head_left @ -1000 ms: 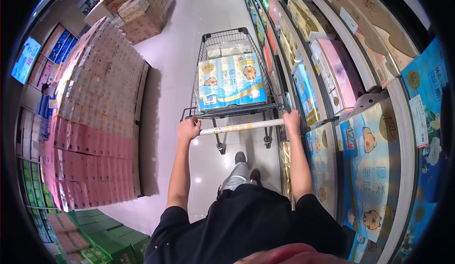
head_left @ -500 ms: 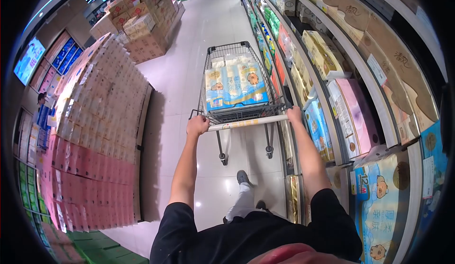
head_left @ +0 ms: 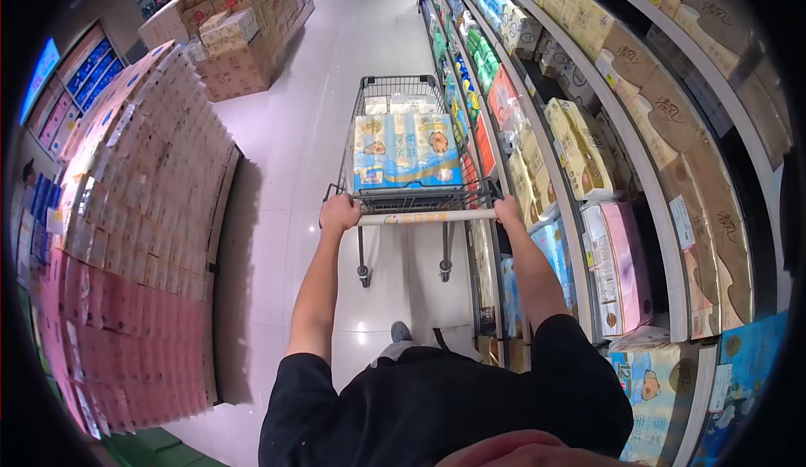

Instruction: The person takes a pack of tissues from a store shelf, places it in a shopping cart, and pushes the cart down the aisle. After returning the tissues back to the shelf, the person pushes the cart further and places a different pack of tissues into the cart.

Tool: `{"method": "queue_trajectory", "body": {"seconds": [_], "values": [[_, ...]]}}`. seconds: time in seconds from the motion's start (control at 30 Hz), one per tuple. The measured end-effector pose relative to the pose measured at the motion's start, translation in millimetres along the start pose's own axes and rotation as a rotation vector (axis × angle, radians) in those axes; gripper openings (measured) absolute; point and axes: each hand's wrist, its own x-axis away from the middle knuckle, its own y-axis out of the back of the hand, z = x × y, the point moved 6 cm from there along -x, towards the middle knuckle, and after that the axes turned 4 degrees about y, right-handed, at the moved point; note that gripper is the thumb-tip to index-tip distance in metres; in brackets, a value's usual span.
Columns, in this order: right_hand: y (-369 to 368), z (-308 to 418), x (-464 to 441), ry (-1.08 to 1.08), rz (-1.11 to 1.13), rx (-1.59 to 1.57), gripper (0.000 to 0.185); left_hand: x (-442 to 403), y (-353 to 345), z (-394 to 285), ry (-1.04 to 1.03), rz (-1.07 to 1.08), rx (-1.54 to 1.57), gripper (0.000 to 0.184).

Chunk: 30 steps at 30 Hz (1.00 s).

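Observation:
Both arms reach forward to a shopping cart (head_left: 346, 144) in front of me. My left hand (head_left: 340, 212) is closed around the left end of its white handle (head_left: 432, 217). At the right end, close to the shelves, my right hand (head_left: 507, 210) is wrapped round the same bar. Inside the wire basket lies a large blue and cream pack of tissue paper (head_left: 408, 152) with cartoon animals printed on it. Paler packs (head_left: 411, 104) show behind it, only partly visible. Under the handle, two rear wheels of the cart touch the floor.
Close along my right runs a long shelf (head_left: 561, 173) full of tissue packs. A tall stack of pink and cream packs (head_left: 143, 240) stands to the left, with piled cartons (head_left: 231, 64) beyond it. The tiled aisle (head_left: 336, 39) stretches ahead between them.
The cart and I have moved forward a little along the aisle. The left stack and the right shelves have slid back past me. Both hands keep their hold on the handle.

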Motion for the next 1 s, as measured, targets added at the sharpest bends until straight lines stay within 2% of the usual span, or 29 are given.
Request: {"method": "queue_trajectory", "body": {"seconds": [0.07,0.1,0.17,0.2,0.27,0.37,0.43,0.57,0.7,0.8,0.9,1.0], "values": [[-1.9,12.7,-9.4,-0.041,0.046,0.001,0.054,-15.0,-1.7,-1.8,0.009,0.006,0.000,0.034],[3.2,28.4,-5.4,-0.024,0.041,0.007,0.047,-23.4,-0.6,-1.4,0.007,-0.004,0.006,0.034],[-15.3,10.1,-38.4,-0.072,0.117,-0.063,0.035,-41.2,-2.2,-1.8,-0.003,0.017,-0.010,0.034],[-17.9,13.9,-46.8,-0.073,0.121,-0.057,0.035,-50.0,-2.9,-6.1,-0.018,0.031,-0.012,0.034],[-24.6,12.4,-61.9,-0.177,0.191,-0.121,0.020,-68.9,-2.9,-10.2,-0.007,0.034,-0.007,0.033],[-30.2,27.3,-79.2,-0.212,0.270,-0.194,0.016,-95.1,-7.8,-13.1,0.006,0.047,-0.003,0.032],[-35.9,31.0,-99.7,-0.243,0.294,-0.167,0.015,-115.8,-5.5,-18.3,-0.008,0.028,-0.004,0.033],[-40.1,62.1,-134.0,-0.212,0.334,-0.149,0.013,-163.1,-9.5,-28.9,-0.013,0.098,-0.071,0.035],[-61.9,59.4,-198.6,-0.214,0.339,-0.130,0.015,-218.7,-15.7,-40.6,0.025,0.198,-0.104,0.037],[-70.1,75.8,-246.7,-0.071,0.306,0.024,0.018,-267.0,-18.4,-50.5,0.024,0.186,-0.131,0.040],[-72.7,102.5,-275.4,-0.073,0.371,0.004,0.019,-303.3,-22.5,-56.8,0.050,0.226,-0.154,0.040],[-80.9,119.4,-313.5,-0.045,0.331,-0.048,0.019,-345.5,-23.4,-69.3,0.045,0.253,-0.162,0.040]]}}
